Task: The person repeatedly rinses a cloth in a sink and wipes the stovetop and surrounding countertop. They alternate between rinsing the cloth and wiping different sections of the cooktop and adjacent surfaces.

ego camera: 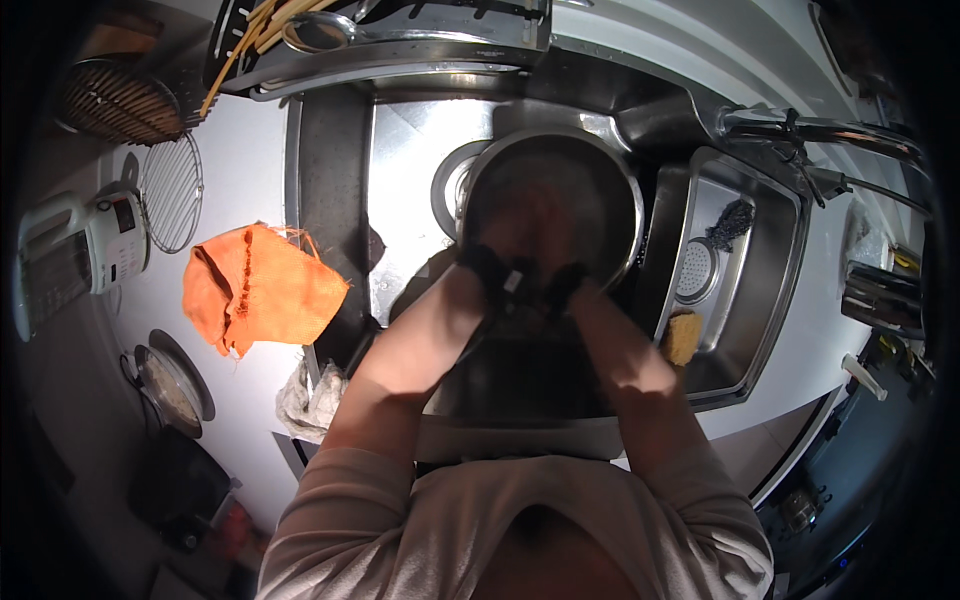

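Note:
Both hands are over the round metal pot [592, 172], which sits in the large sink basin [420, 127]. My left hand [514, 221] and my right hand [555, 225] are close together inside or just above its rim. Motion blur and shadow hide the fingers, so what they hold or touch is unclear. Each wrist wears a dark band. The pot partly covers a round metal piece [450, 180], probably the drain, at the basin's left side.
Right of the pot, a smaller basin [739, 300] holds a yellow sponge [682, 337] and a dark scourer [731, 223]. The faucet [817, 127] reaches in from the right. An orange cloth [277, 289] and a grey rag [311, 401] lie left. A utensil rack [450, 45] stands behind.

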Available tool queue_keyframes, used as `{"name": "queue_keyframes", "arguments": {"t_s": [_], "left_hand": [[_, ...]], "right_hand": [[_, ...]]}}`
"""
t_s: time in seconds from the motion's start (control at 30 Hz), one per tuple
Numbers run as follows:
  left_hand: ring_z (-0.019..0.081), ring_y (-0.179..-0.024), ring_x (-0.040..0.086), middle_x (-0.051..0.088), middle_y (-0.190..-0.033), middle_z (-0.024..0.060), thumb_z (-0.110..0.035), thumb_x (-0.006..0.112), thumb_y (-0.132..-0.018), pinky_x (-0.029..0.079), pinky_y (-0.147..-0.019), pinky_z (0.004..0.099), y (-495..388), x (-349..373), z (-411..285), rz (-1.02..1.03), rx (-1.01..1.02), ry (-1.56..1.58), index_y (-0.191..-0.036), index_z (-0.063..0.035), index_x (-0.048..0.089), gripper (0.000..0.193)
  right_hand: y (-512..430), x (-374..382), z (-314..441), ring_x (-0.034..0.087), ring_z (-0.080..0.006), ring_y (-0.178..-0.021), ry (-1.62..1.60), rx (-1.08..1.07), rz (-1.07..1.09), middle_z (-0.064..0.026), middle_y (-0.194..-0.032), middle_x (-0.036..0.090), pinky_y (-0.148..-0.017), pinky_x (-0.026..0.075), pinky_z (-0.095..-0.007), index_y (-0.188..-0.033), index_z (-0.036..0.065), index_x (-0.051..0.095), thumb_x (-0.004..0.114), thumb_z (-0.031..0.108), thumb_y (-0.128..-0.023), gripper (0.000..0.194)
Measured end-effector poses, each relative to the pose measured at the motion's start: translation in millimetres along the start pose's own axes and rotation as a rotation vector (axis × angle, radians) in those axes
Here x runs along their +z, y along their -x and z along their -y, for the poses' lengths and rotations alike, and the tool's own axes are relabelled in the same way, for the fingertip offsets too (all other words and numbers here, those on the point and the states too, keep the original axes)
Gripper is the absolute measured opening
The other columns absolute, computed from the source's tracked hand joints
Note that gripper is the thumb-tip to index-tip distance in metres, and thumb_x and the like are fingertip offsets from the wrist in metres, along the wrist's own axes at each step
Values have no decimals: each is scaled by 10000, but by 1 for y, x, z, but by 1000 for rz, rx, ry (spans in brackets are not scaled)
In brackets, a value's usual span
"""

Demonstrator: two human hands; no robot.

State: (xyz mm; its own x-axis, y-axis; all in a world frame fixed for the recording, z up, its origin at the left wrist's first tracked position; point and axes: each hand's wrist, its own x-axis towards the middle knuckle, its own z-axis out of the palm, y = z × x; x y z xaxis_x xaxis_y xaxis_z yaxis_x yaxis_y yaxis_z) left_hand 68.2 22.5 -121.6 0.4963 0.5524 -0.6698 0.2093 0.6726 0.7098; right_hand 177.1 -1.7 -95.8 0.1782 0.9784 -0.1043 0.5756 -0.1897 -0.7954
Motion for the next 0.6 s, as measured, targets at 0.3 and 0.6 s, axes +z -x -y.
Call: {"name": "queue_keyframes", "arguments": {"t_s": [0.3,0.6], "left_hand": [[267,-1174,475,503,-1261,176,-187,451,-904,355,-1016,364,-4,5,-3,-12,10,70,-1226,-34,503,360],[358,-1031,569,495,-1240,234,-207,565,-809,450,-918,414,-3,-8,8,-58,324,-393,-1253,-26,464,490]], "right_hand": [[-8,-24,7,488,-305,-1119,120,-157,-35,-117,-1166,553,-1015,342,-420,-1170,83,537,556,257,-837,376],[-1,-4,-11,511,-310,-1063,-82,123,23,-125,-1154,541,-948,404,-414,-1147,64,534,505,205,-869,313]]}}
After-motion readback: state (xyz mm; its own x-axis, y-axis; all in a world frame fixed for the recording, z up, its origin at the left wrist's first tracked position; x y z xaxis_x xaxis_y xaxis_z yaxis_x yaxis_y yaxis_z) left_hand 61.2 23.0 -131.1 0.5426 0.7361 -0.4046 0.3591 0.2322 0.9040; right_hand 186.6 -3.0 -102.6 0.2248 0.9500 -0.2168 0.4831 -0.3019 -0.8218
